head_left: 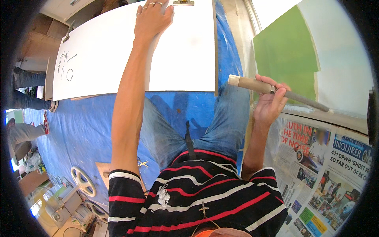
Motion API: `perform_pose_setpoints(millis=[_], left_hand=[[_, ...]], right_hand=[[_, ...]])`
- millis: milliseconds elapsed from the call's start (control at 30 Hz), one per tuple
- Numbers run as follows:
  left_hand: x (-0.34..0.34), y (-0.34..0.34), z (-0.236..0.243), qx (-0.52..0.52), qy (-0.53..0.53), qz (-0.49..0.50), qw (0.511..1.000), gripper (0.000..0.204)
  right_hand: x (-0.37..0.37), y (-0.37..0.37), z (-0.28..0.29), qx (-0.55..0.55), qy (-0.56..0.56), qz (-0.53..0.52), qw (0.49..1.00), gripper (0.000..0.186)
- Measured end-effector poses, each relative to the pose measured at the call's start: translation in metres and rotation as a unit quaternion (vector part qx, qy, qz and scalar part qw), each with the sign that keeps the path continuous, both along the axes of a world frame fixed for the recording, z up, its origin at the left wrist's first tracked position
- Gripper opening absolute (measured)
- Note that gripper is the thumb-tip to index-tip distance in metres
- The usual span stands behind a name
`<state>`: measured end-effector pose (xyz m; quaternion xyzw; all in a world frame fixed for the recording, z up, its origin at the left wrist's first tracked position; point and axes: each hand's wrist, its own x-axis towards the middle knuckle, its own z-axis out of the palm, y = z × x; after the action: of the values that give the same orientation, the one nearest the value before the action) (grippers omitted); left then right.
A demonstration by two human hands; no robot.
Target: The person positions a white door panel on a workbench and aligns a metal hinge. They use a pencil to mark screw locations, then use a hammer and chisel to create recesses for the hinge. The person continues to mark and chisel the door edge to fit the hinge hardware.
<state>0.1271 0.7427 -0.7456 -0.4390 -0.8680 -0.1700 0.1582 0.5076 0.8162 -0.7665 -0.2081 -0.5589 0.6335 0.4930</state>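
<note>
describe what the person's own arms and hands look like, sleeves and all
The left hand and right hand are ungloved; the left has what look like narrow, pale rings. The left sleeve and right sleeve are short and black, with red and white stripes.

the sheet [181,47] is smooth, matt and paper-like; the clip [184,2], shiny metal. the tarp [87,130] looks like glossy, creased plastic. the tool [256,85] is matt, its material unclear. the jeans [229,114] are denim, the shirt [221,191] soft cloth, the newspapers [292,185] paper, the rings [152,3] metal.
</note>
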Motion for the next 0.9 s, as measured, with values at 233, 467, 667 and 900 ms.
perform_pose_setpoints(millis=[233, 467, 667, 900], left_hand=[[-0.001, 0.000, -0.003, 0.004, -0.004, 0.001, 1.000, 0.046], [-0.003, 0.000, -0.004, -0.018, 0.029, -0.006, 0.999, 0.045], [-0.001, 0.001, -0.004, -0.013, 0.027, 0.004, 1.000, 0.045], [0.001, 0.000, 0.002, -0.039, -0.014, 0.007, 0.999, 0.047]], right_hand=[[0.008, -0.005, -0.008, -0.026, 0.040, 0.001, 0.999, 0.027], [0.008, -0.003, -0.011, -0.021, -0.009, -0.006, 1.000, 0.028], [0.007, -0.002, -0.010, 0.006, 0.018, 0.095, 0.995, 0.029], [0.006, -0.002, -0.007, -0.033, 0.031, 0.028, 0.999, 0.030]])
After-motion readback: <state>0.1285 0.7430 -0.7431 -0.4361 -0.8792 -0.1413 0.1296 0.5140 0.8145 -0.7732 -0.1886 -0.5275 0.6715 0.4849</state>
